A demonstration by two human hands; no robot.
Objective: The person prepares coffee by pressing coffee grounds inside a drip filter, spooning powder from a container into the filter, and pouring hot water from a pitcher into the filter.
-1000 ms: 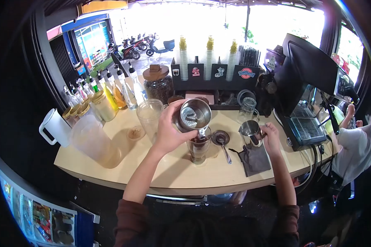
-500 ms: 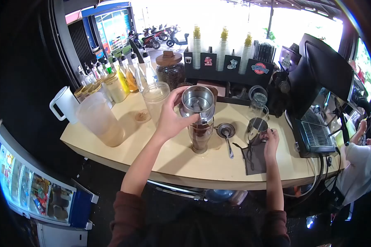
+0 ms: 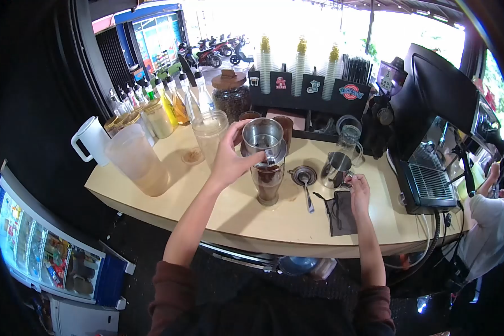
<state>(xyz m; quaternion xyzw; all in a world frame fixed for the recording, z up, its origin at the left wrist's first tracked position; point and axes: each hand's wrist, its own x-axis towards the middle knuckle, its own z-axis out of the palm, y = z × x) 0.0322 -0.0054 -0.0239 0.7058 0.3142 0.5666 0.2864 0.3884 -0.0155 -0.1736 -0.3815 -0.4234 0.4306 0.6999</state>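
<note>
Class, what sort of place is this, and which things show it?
Probably a small café or drinks stall: stacked clear cups, a row of pump bottles and what looks like an espresso machine.

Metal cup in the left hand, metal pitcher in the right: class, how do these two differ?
The metal cup is over the tall glass; the metal pitcher is off to its right.
The left hand holds the cup around its side; the right hand holds the pitcher by its handle.
The cup has a wide flange below; none shows on the pitcher.
Both are shiny and open-topped.

The cup rack (image 3: pixel 309 97) and hopper (image 3: pixel 392 77) bear unreadable lettering.
</note>
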